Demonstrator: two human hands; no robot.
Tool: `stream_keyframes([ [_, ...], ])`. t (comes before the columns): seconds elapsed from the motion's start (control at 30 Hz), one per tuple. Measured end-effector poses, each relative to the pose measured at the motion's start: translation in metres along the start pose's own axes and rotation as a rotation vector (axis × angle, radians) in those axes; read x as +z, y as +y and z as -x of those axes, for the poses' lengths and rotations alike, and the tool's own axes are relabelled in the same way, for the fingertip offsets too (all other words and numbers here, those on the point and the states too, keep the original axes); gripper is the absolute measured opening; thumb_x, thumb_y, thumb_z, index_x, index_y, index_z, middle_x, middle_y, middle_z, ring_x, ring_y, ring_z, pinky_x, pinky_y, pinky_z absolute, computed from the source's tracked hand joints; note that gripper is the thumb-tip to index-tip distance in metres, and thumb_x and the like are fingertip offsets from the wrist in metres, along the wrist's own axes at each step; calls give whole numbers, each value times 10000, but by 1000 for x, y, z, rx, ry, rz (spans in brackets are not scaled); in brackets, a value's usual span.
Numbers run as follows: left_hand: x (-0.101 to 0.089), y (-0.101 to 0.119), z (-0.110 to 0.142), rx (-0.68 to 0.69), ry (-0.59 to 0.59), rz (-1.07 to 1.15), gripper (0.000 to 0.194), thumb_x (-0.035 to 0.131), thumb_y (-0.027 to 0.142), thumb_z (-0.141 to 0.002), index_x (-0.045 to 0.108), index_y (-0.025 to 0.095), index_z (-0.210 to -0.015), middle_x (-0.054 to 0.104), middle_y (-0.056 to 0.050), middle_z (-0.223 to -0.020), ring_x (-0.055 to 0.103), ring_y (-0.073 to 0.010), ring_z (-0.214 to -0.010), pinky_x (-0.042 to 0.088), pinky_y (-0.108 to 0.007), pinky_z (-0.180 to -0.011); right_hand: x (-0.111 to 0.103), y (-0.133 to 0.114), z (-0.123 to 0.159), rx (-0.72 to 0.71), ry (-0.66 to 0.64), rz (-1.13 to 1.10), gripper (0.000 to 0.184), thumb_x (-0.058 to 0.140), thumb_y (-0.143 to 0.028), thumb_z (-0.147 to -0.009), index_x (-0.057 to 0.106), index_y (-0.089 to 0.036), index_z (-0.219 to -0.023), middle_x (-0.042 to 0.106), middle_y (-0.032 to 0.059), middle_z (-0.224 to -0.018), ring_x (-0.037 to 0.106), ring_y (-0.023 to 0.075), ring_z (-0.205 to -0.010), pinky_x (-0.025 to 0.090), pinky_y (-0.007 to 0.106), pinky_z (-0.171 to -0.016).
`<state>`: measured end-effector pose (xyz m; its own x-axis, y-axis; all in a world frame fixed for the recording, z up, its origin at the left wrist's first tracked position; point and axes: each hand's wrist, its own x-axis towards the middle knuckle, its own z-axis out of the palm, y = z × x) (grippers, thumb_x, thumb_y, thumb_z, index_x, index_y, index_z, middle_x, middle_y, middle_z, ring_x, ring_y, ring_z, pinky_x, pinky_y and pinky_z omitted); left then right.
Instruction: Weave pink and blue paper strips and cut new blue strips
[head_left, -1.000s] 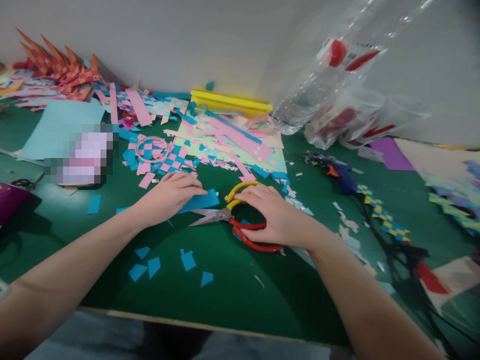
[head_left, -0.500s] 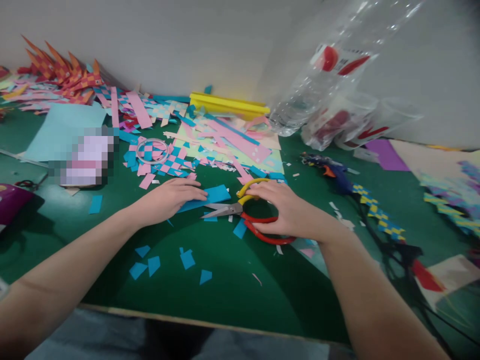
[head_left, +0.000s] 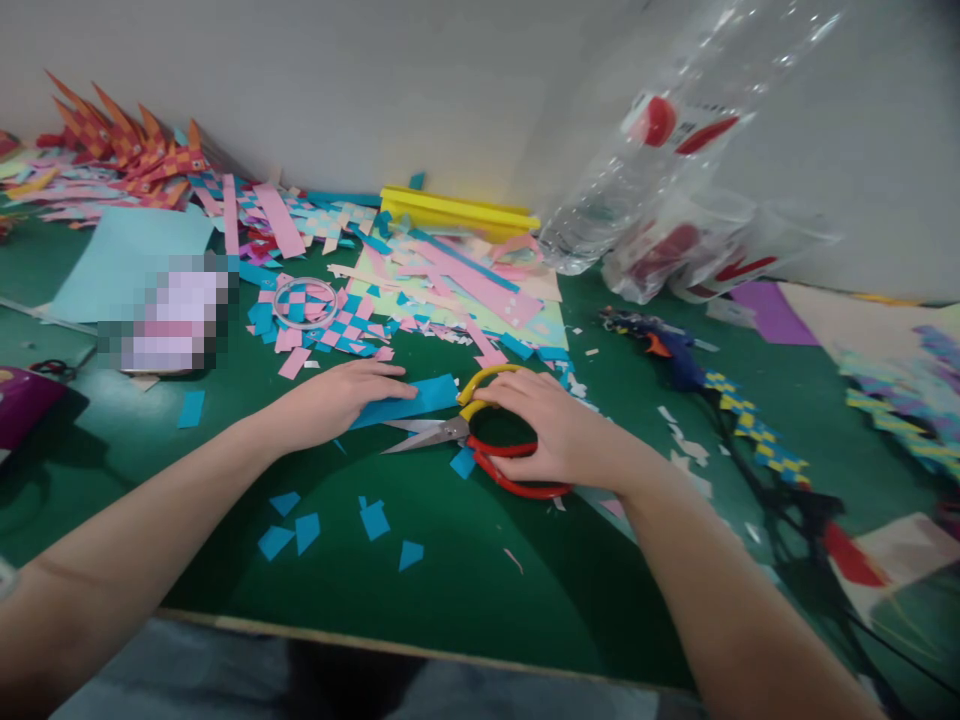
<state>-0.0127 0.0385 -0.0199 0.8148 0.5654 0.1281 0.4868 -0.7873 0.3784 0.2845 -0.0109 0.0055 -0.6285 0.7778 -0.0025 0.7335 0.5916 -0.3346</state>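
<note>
My left hand (head_left: 337, 397) lies flat on the green table, fingers stretched out and pressing on a blue paper piece (head_left: 420, 397). My right hand (head_left: 551, 432) rests over the handles of a pair of scissors (head_left: 480, 440), one handle yellow and one red, its fingers curled around the loops. The steel blades point left, their tips just below the blue paper. Several small blue offcuts (head_left: 375, 520) lie on the table in front of me.
A heap of pink, blue and cream paper strips (head_left: 450, 275) sits behind the hands, with a clear tape ring (head_left: 304, 300) and a yellow box (head_left: 457, 208). Clear plastic bottles (head_left: 660, 190) lie at the back right. A glue gun (head_left: 667, 345) and woven strips (head_left: 757, 430) lie right.
The scissors and my right hand slid right, then back left a little. My left hand stayed on the blue paper.
</note>
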Motion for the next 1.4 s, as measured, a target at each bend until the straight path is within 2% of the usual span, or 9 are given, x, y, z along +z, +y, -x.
stream_keyframes([
  [0.2, -1, 6, -3, -48, -29, -5, 654, 292, -78, -797, 548, 244, -1305, 477, -58, -1440, 395, -189, -1361, 352, -423, -1112, 3, -9, -3, 22, -1, 38, 440, 590, -424, -793, 522, -224, -1179, 597, 114, -1184, 510, 317, -1165, 413, 518, -966],
  [0.4, -3, 8, -5, -85, -77, -23, 653, 292, -43, -829, 491, 274, -1363, 442, -29, -1469, 347, -216, -1389, 347, -435, -1111, 9, -19, -6, 55, 9, 71, 474, 567, -458, -805, 527, -197, -1199, 578, 151, -1231, 508, 344, -1186, 410, 554, -983],
  [0.63, -1, 8, -3, -94, -93, -24, 701, 291, -78, -796, 480, 279, -1370, 439, -21, -1471, 329, -201, -1398, 322, -423, -1125, 4, -22, -6, -45, -26, 55, 418, 608, -385, -774, 551, -207, -1148, 608, 112, -1142, 548, 300, -1108, 427, 487, -981],
  [0.77, 5, 10, -4, -56, 0, -22, 524, 295, 14, -910, 489, 225, -1349, 484, -77, -1428, 397, -204, -1354, 340, -410, -1109, 4, -23, -6, -50, -3, 50, 413, 607, -398, -781, 557, -197, -1138, 615, 112, -1118, 561, 292, -1075, 448, 476, -950],
  [0.87, 9, 14, -7, -4, 122, -34, 420, 306, 72, -956, 484, 177, -1322, 589, -102, -1288, 493, -192, -1253, 366, -402, -1080, 5, -23, -6, -45, -16, 53, 420, 602, -409, -789, 560, -190, -1145, 616, 113, -1123, 565, 286, -1067, 453, 472, -945],
  [0.97, 7, 17, -8, -54, 226, -43, 348, 316, 121, -975, 523, 154, -1252, 666, -94, -1084, 565, -202, -1126, 452, -391, -969, 4, -22, -5, -41, -26, 61, 453, 597, -424, -792, 548, -184, -1173, 610, 116, -1153, 557, 291, -1091, 443, 477, -958],
  [1.07, -1, 15, -5, -72, 285, -44, 311, 342, 191, -986, 562, 139, -1199, 678, -104, -1048, 606, -203, -1034, 495, -366, -876, 3, -18, -3, -16, -45, 59, 446, 602, -426, -781, 553, -183, -1151, 619, 112, -1135, 565, 293, -1073, 455, 475, -937],
  [1.23, -15, 1, 5, 64, 228, -119, 266, 401, 195, -961, 649, 174, -1053, 698, -68, -1036, 620, -192, -992, 480, -359, -896, -2, -9, -2, 36, -43, 36, 409, 624, -389, -753, 571, -209, -1117, 617, 101, -1162, 533, 301, -1145, 446, 481, -961],
  [1.4, -13, -6, 6, 129, 135, -200, 327, 363, 87, -918, 655, 181, -1030, 685, -44, -1101, 591, -190, -1072, 449, -359, -959, -11, 1, 4, 113, 8, 6, 390, 642, -377, -734, 581, -226, -1088, 596, 100, -1212, 536, 300, -1160, 466, 475, -952],
])
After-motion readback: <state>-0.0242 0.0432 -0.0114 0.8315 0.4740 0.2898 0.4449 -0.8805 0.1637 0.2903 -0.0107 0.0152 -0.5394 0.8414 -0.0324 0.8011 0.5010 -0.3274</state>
